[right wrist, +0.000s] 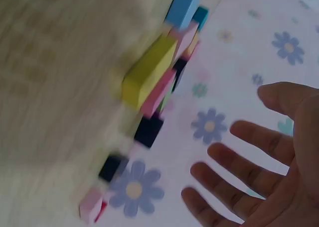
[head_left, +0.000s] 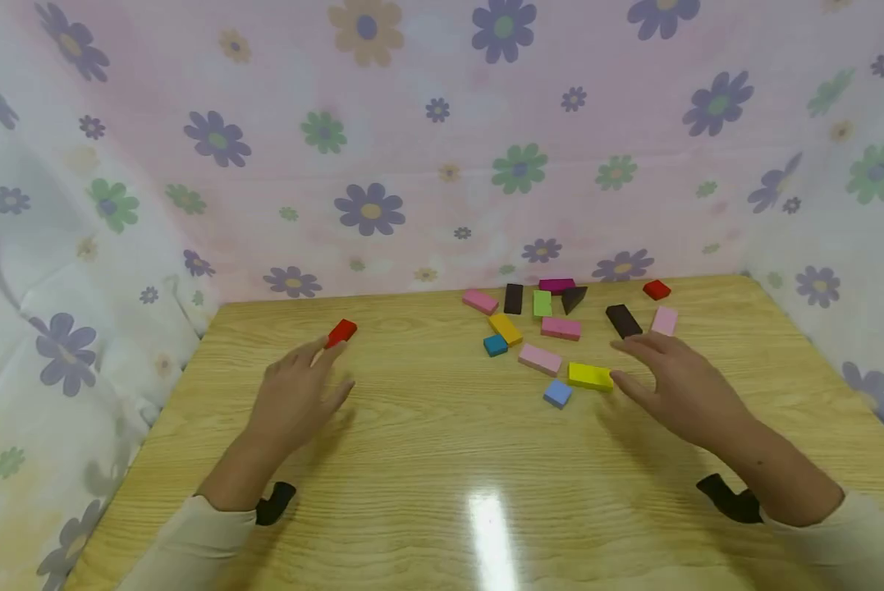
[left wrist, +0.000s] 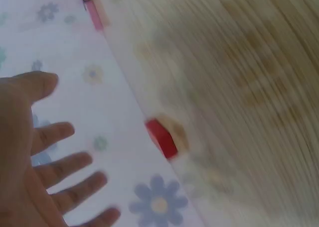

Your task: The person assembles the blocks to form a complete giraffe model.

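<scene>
The left hand [head_left: 294, 398] hovers over the table's left part, fingers spread and holding nothing, its fingertips near a red block [head_left: 341, 332]. In the left wrist view that red block [left wrist: 161, 139] stands apart from the left hand [left wrist: 45, 172]. On the right, the right hand [head_left: 681, 386] is above the table with thumb and fingers apart, near a yellow block [head_left: 590, 376] and a black block [head_left: 623, 321]. The right wrist view shows the right hand [right wrist: 259, 172] empty, away from the yellow block [right wrist: 149, 72].
Around the yellow block lie several others: light blue [head_left: 557, 393], pale pink [head_left: 540, 359], pink [head_left: 561, 328], orange [head_left: 506, 329], blue [head_left: 496, 345], green [head_left: 542, 304]. A red block [head_left: 657, 289] lies at the back right. Flowered cloth [head_left: 412, 148] hangs behind the wooden table [head_left: 412, 460].
</scene>
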{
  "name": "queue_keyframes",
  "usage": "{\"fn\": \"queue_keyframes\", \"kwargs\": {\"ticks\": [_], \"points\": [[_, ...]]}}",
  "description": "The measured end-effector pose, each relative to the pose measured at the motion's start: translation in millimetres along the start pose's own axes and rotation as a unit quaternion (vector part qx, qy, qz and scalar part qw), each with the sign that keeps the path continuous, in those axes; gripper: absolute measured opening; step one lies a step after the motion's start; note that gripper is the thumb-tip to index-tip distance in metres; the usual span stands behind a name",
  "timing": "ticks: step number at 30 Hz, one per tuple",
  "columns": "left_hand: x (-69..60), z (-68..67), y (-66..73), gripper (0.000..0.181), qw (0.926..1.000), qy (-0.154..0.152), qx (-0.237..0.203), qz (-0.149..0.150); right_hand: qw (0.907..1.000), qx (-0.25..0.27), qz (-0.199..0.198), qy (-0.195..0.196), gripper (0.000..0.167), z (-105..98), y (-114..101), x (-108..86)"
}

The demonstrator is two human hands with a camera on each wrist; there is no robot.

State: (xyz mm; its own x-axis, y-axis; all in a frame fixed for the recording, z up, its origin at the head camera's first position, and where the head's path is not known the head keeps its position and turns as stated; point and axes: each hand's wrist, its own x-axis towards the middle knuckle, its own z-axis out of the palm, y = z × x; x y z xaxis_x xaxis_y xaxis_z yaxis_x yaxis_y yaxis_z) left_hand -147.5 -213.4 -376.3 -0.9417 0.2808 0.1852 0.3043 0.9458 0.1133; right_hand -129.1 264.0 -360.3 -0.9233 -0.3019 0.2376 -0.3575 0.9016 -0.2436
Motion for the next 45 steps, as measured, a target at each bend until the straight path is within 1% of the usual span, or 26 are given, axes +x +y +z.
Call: {"fn": "queue_keyframes", "kwargs": {"ticks": [2,3,5,6,8,11,14,16,19,21,23,25,28,30,33,37,39,42,45], "points": [[6.3,5.3,18.6,0.053,0.9986,0.034,-0.009,0.040,0.9997,0.020,-0.009,0.005,0.041,6,-11,-3.0],[10.2,8.3,29.2,0.048,0.9972,0.045,-0.016,0.058,0.9994,0.032,-0.013,0.007,0.037,9,-17,-3.8],[19.2,14.1,51.7,0.042,0.9941,0.054,-0.031,0.088,0.9984,0.051,-0.021,0.012,0.032,16,-25,-3.5],[23.9,16.7,63.3,0.040,0.9931,0.050,-0.038,0.099,0.9980,0.057,-0.025,0.015,0.030,19,-28,-2.1],[34.4,21.9,85.4,0.037,0.9914,0.034,-0.050,0.116,0.9973,0.065,-0.030,0.017,0.028,24,-33,3.0],[50.5,28.4,114.7,0.037,0.9898,-0.006,-0.050,0.134,0.9977,0.059,-0.033,0.009,0.026,29,-36,14.6],[66.0,35.6,136.8,0.037,0.9879,-0.041,-0.030,0.147,0.9984,0.047,-0.031,-0.010,0.026,34,-36,27.9],[74.8,40.8,147.1,0.037,0.9863,-0.060,-0.016,0.153,0.9984,0.042,-0.030,-0.023,0.026,38,-34,35.4],[85.1,48.6,157.4,0.037,0.9836,-0.083,-0.013,0.159,0.9980,0.038,-0.026,-0.042,0.027,45,-30,43.7],[90.8,53.7,162.4,0.038,0.9823,-0.093,-0.014,0.162,0.9976,0.041,-0.023,-0.052,0.027,49,-27,47.6],[96.4,58.9,166.5,0.038,0.9813,-0.092,-0.012,0.169,0.9972,0.043,-0.019,-0.059,0.026,51,-24,51.4],[102.1,62.9,170.6,0.037,0.9807,-0.083,-0.002,0.177,0.9970,0.045,-0.019,-0.060,0.026,52,-22,55.0],[110.6,64.7,177.2,0.032,0.9802,-0.070,0.003,0.185,0.9968,0.047,-0.020,-0.061,0.025,52,-19,58.4],[116.0,64.2,181.8,0.029,0.9804,-0.071,-0.002,0.184,0.9968,0.045,-0.020,-0.063,0.024,50,-16,58.5],[123.1,66.0,187.2,0.025,0.9805,-0.083,-0.005,0.178,0.9967,0.037,-0.011,-0.071,0.023,47,-10,54.9],[128.8,70.2,192.3,0.025,0.9791,-0.104,0.015,0.175,0.9950,0.036,-0.005,-0.093,0.022,45,-5,50.2],[130.4,71.3,194.3,0.027,0.9782,-0.109,0.024,0.176,0.9940,0.038,-0.003,-0.103,0.022,44,-4,49.7],[132.0,71.1,198.2,0.031,0.9767,-0.118,0.041,0.174,0.9933,0.035,-0.001,-0.110,0.022,44,-4,49.5],[132.1,68.9,202.2,0.034,0.9753,-0.130,0.053,0.171,0.9929,0.027,-0.008,-0.116,0.021,44,-3,47.6]]}}
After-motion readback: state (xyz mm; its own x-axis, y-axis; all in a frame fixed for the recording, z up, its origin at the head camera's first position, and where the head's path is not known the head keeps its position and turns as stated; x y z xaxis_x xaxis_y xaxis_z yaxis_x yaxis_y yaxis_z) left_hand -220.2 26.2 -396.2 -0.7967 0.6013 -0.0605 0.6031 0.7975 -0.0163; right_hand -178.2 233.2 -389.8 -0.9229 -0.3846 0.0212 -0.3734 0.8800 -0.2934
